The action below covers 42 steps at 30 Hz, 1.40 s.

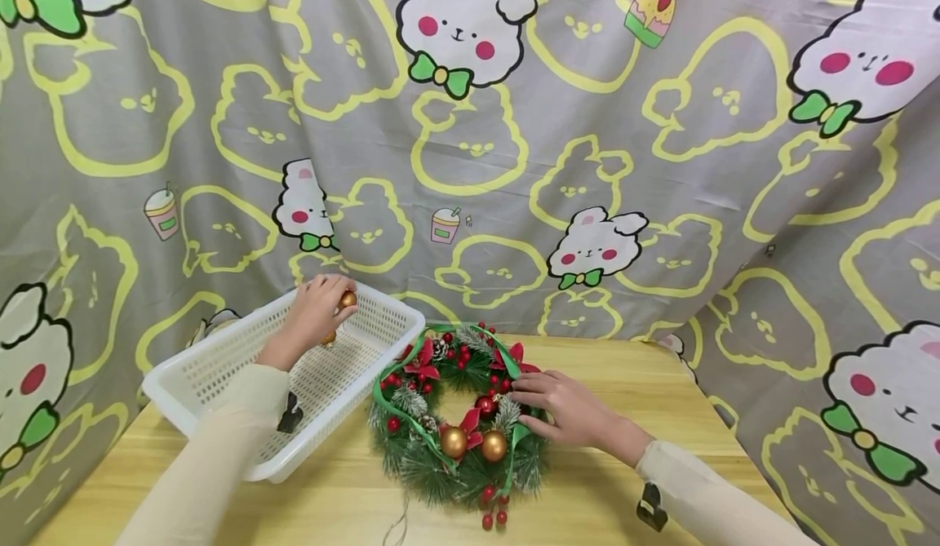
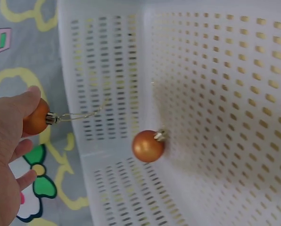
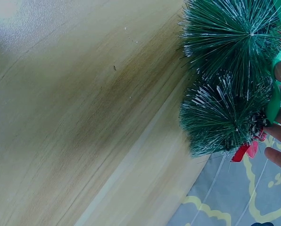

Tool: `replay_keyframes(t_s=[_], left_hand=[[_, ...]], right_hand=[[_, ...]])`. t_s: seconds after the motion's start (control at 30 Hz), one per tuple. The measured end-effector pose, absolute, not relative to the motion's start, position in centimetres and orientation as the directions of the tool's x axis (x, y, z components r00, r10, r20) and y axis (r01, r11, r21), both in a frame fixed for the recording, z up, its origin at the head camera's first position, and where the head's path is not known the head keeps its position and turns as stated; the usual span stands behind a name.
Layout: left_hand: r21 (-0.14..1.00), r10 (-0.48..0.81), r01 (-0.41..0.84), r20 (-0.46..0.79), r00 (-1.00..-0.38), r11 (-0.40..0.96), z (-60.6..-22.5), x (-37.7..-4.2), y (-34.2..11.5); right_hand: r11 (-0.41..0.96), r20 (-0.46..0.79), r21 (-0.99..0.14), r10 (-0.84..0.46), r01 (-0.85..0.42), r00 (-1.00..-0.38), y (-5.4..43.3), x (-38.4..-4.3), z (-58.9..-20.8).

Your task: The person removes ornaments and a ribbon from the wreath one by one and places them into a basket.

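Above the far end of the white basket (image 1: 352,395), our left hand (image 1: 319,311) pinches a gold bauble (image 2: 36,120) between thumb and fingers, its cap and thread loop pointing away from the palm. Just below this hand, a second gold bauble (image 2: 148,146) lies on the basket's floor. The basket's long axis runs from that far end back past our left forearm. What counts most, we judge, is where the wreath (image 1: 400,464) lies: rightward of the left hand and closer to our body, beyond the basket's right rim. Our right hand (image 1: 565,406) is much the nearer; its fingers, extended and slightly apart, rest on the wreath's right side, touching the green ribbon (image 1: 383,391). Leftward of those fingers, two more gold baubles (image 1: 494,446) sit side by side on the wreath's near edge.
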<state>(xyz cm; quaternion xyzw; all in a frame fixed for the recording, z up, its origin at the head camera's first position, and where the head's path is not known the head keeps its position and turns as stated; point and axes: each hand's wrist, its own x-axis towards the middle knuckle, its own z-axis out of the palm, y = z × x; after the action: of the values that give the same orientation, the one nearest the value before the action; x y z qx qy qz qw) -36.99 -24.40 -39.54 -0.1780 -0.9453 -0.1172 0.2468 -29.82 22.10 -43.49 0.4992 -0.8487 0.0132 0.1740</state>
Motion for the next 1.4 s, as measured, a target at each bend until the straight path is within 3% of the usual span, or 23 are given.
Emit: replay_keyframes(t_s=[0.17, 0.4, 0.73, 1.17, 1.4], left_hand=[[0.135, 0.27, 0.369, 0.467, -0.842, 0.919, -40.7, -37.5, -24.5], [0.101, 0.297, 0.39, 0.486, -0.822, 0.915, -42.3, -37.8, -24.7], [0.095, 0.286, 0.36, 0.438, -0.852, 0.928, -43.8, -37.9, -25.2], [-0.018, 0.347, 0.381, 0.453, -0.821, 0.924, -45.1, -38.3, -25.0], [-0.002, 0.338, 0.377, 0.443, -0.83, 0.926, -45.2, -38.0, -24.7]], right_hand=[[0.508, 0.296, 0.149, -0.842, -0.848, -0.452, 22.1, -29.8, -43.6], [0.509, 0.289, 0.14, -0.841, -0.849, -0.457, 22.1, -29.8, -43.8], [0.521, 0.286, 0.137, -0.835, -0.842, -0.47, 22.0, -29.7, -43.9], [0.512, 0.311, 0.163, -0.838, -0.844, -0.448, 22.0, -29.9, -43.8], [0.518, 0.295, 0.154, -0.837, -0.841, -0.462, 22.1, -29.9, -43.7]])
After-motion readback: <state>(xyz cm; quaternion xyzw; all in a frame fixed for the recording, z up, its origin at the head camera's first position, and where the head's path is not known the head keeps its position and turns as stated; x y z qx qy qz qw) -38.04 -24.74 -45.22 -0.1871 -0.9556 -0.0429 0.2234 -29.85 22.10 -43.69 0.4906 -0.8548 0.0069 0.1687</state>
